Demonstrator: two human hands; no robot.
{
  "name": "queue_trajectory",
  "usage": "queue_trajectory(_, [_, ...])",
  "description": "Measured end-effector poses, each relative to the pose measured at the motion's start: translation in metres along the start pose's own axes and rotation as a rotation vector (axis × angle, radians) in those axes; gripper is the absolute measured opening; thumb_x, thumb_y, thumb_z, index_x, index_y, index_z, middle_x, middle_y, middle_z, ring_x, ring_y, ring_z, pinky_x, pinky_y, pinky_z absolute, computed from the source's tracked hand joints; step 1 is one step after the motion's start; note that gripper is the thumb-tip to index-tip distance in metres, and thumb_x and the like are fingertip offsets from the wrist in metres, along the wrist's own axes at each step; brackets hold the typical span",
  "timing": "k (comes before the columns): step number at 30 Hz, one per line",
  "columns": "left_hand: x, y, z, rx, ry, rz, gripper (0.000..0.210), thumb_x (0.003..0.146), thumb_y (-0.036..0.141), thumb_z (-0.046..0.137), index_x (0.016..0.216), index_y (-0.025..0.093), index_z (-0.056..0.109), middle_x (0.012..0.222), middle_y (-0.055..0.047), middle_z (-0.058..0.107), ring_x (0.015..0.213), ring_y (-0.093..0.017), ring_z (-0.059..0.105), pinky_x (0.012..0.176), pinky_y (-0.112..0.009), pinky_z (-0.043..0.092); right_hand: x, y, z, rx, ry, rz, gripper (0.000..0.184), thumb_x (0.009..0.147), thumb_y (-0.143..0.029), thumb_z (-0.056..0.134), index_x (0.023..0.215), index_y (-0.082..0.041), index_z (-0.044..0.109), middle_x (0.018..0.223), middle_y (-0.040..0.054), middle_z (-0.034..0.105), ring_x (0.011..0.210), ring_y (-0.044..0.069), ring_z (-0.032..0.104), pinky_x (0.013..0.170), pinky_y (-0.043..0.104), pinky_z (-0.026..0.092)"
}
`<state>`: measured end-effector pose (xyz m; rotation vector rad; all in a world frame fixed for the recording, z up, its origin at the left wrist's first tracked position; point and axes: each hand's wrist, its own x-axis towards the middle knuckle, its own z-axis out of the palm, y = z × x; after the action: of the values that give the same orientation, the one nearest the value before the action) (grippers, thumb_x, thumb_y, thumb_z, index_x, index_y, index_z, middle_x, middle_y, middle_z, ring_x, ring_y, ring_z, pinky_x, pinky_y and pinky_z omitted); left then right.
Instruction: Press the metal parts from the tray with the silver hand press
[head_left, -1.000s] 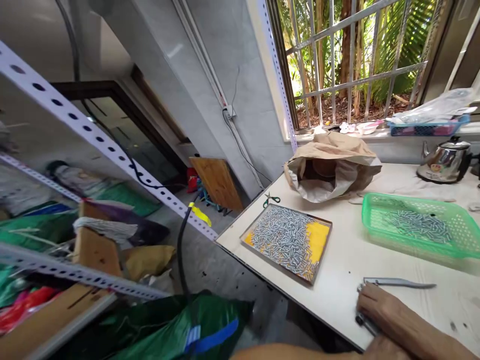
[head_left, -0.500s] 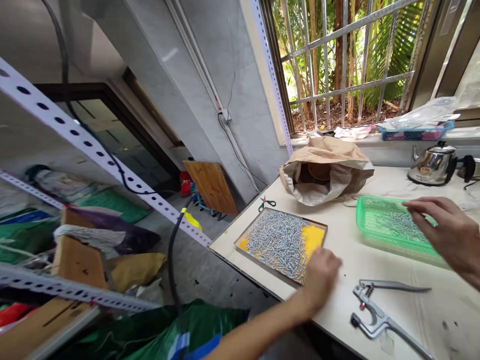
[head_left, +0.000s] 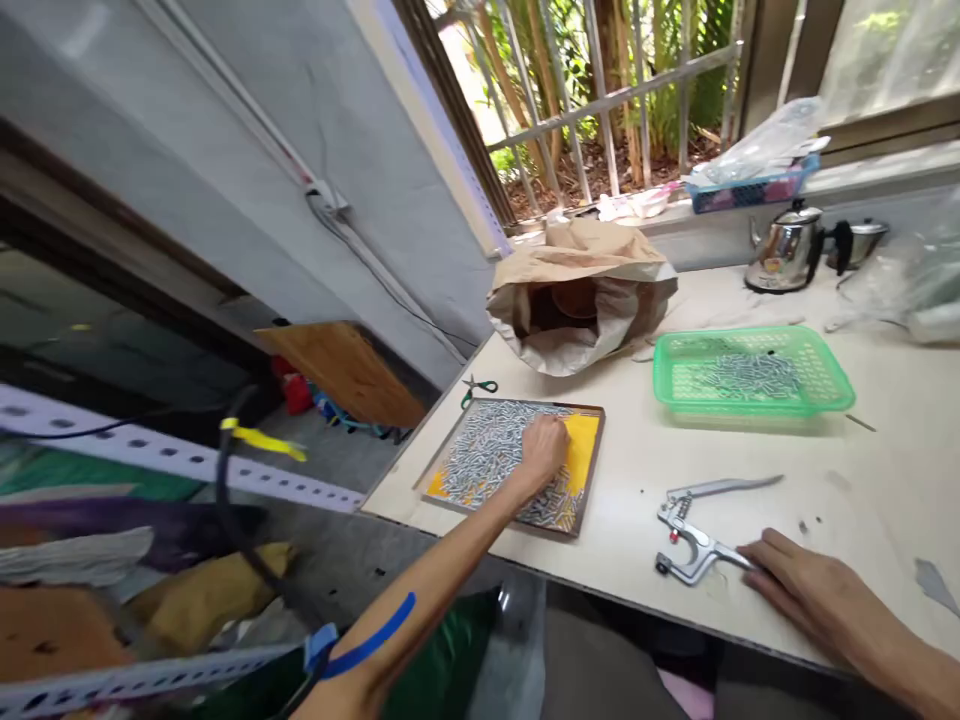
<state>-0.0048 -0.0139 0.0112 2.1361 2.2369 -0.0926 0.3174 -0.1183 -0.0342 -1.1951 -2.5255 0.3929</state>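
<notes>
My left hand (head_left: 544, 448) rests fingers-down on the heap of small metal pins in a shallow yellow-lined tray (head_left: 589, 470) at the table's left edge; whether it pinches any pins is hidden. My right hand (head_left: 795, 580) lies flat on the table near its front edge, fingertips touching the lower handle of silver hand pliers (head_left: 694, 535). A green plastic basket (head_left: 821, 395) with more metal pins stands further back, to the right.
An open brown paper bag (head_left: 585, 300) sits behind the tray, small green scissors (head_left: 476, 388) beside it. A steel kettle (head_left: 784, 250) stands by the barred window. Left of the table are a perforated metal shelf rail (head_left: 225, 465), bags and a wooden board (head_left: 341, 370).
My left hand moved from the tray's near corner onto the pin heap. My right hand came back from over the green basket down to the pliers' handle. The view swung right.
</notes>
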Motion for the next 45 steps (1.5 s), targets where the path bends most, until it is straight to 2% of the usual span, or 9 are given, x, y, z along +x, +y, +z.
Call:
queue_trajectory(6, [-0.060,0.056,0.004,-0.845,-0.247,0.055,0.017,0.075,0.026,0.059,0.076,0.013,0.069,0.071,-0.003,0.067,0.064,-0.014,0.058,0.060,-0.022,0.043,0.001,-0.002,0.002,-0.185,0.045,-0.107,0.026,0.086,-0.006,0.032,0.068,-0.022,0.042,0.065,-0.0003,0.051,0.047,0.012,0.048,0.044,0.024,0.035])
queue_trajectory(10, [-0.095,0.085,0.027,-1.044,-0.411,-0.095,0.020,0.069,0.030,0.062,0.070,0.011,0.068,0.060,-0.001,0.064,0.053,-0.011,0.052,0.051,-0.020,0.038,-0.002,-0.009,-0.005,-0.213,0.094,-0.183,0.027,0.079,0.003,0.032,0.073,-0.022,0.041,0.067,0.0008,0.052,0.051,0.013,0.048,0.047,0.025,0.034])
queue_trajectory(17, [-0.101,0.087,0.036,-0.912,-0.350,-0.090,0.012,0.065,0.022,0.061,0.061,0.012,0.066,0.062,-0.001,0.064,0.058,-0.012,0.056,0.055,-0.021,0.041,0.000,-0.012,-0.010,-0.201,0.074,-0.172,0.028,0.075,0.005,0.034,0.076,-0.022,0.042,0.071,0.0013,0.053,0.054,0.014,0.048,0.050,0.026,0.034])
queue_trajectory(23, [-0.098,0.090,0.030,-0.902,-0.686,-0.231,0.010,0.070,0.017,0.057,0.063,0.012,0.062,0.043,0.004,0.052,0.040,-0.010,0.050,0.044,-0.022,0.045,0.002,-0.010,-0.005,-0.187,-0.059,-0.131,0.028,0.072,0.006,0.039,0.077,-0.021,0.045,0.073,0.0005,0.054,0.057,0.015,0.050,0.050,0.027,0.032])
queue_trajectory(29, [-0.098,0.089,0.031,-0.936,-0.732,-0.292,0.011,0.068,0.017,0.064,0.059,0.012,0.060,0.040,0.004,0.053,0.040,-0.011,0.054,0.045,-0.021,0.048,0.007,-0.003,-0.008,-0.156,-0.168,-0.046,0.006,0.082,-0.021,0.056,0.088,-0.020,0.055,0.090,0.0055,0.062,0.077,0.019,0.057,0.063,0.030,0.041])
queue_trajectory(33, [-0.101,0.090,0.026,-0.964,-0.721,-0.296,0.009,0.069,0.015,0.062,0.061,0.012,0.062,0.040,0.005,0.053,0.040,-0.010,0.054,0.043,-0.019,0.046,0.016,0.010,-0.013,-0.236,-0.074,-0.003,0.077,0.062,-0.055,0.072,0.124,-0.016,0.048,0.132,0.0196,0.048,0.119,0.036,0.044,0.088,0.047,0.038])
queue_trajectory(35, [-0.102,0.091,0.023,-0.959,-0.721,-0.298,0.010,0.072,0.014,0.060,0.061,0.012,0.061,0.040,0.005,0.053,0.039,-0.009,0.053,0.043,-0.019,0.046,0.020,0.015,-0.013,-0.260,-0.083,0.015,0.091,0.057,-0.059,0.073,0.131,-0.015,0.043,0.135,0.0211,0.045,0.124,0.039,0.038,0.095,0.052,0.032])
queue_trajectory(42, [-0.106,0.088,0.024,-0.840,-0.743,-0.266,0.017,0.080,0.018,0.053,0.064,0.012,0.058,0.046,0.003,0.054,0.043,-0.011,0.055,0.048,-0.022,0.049,0.030,0.009,-0.020,-0.226,-0.167,0.079,0.081,0.059,-0.050,0.076,0.126,-0.014,0.048,0.116,0.0167,0.059,0.107,0.035,0.050,0.090,0.054,0.033])
queue_trajectory(45, [-0.114,0.087,0.024,-0.642,-0.525,-0.056,0.017,0.083,0.024,0.053,0.073,0.013,0.061,0.067,-0.004,0.062,0.064,-0.017,0.063,0.062,-0.031,0.053,0.031,0.003,-0.022,-0.201,-0.184,0.087,0.062,0.061,-0.042,0.077,0.113,-0.013,0.056,0.105,0.0131,0.060,0.095,0.030,0.053,0.079,0.043,0.040])
